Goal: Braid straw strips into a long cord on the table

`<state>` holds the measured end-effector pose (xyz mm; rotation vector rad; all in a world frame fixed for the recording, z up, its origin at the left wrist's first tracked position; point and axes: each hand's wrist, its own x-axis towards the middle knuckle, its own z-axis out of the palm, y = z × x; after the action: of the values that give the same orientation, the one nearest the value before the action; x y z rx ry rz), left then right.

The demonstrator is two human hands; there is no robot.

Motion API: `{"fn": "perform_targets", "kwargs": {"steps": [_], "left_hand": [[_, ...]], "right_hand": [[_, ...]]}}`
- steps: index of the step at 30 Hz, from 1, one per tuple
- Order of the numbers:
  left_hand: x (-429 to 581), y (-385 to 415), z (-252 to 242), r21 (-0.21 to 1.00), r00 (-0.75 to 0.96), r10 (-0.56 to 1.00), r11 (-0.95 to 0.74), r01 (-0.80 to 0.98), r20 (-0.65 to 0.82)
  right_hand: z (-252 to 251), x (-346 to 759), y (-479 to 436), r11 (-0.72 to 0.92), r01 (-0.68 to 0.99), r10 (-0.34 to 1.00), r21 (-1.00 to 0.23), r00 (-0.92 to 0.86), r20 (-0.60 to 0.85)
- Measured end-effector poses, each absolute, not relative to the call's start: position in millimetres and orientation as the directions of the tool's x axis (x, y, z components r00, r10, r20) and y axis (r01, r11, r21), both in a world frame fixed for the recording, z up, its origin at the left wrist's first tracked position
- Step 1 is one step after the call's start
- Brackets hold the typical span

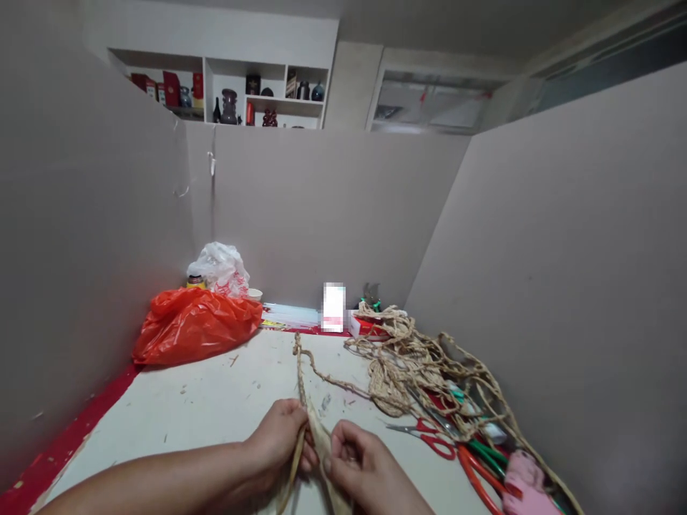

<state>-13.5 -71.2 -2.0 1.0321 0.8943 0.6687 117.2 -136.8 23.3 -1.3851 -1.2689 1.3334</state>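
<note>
My left hand and my right hand are close together near the front of the white table. Both pinch flat tan straw strands between their fingers. From the hands a twisted straw cord runs away across the table and bends right toward a loose heap of braided straw rope. The strand ends hang down toward me, out of sight below the picture's edge.
Red-handled scissors lie right of my hands, with green and red-handled tools and a pink object beyond. A red plastic bag and a white bag sit at the back left. Grey partition walls enclose the table.
</note>
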Motion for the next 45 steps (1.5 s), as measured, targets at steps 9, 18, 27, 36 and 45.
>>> {"fn": "perform_targets", "kwargs": {"steps": [9, 18, 27, 36, 45], "left_hand": [[-12, -80, -10, 0.955, 0.272, 0.932, 0.277, -0.109, -0.239], [-13, -76, -13, 0.993, 0.267, 0.956, 0.111, 0.043, -0.118], [-8, -75, -22, 0.995, 0.269, 0.962, 0.012, 0.101, -0.039], [-7, -78, -23, 0.996, 0.309, 0.949, 0.042, 0.081, -0.065], [-10, -76, -16, 0.995, 0.277, 0.956, 0.080, 0.053, -0.091]], "right_hand": [[0, 94, -136, -0.268, 0.108, 0.935, -0.957, -0.211, -0.286], [-5, 100, -128, -0.280, -0.004, 0.956, -0.960, -0.087, -0.279], [2, 89, -132, -0.233, 0.071, 0.972, -0.970, 0.010, -0.233], [-8, 83, -133, -0.280, -0.060, 0.954, -0.958, 0.092, -0.285], [-9, 93, -136, -0.260, -0.029, 0.953, -0.965, 0.152, -0.262]]}}
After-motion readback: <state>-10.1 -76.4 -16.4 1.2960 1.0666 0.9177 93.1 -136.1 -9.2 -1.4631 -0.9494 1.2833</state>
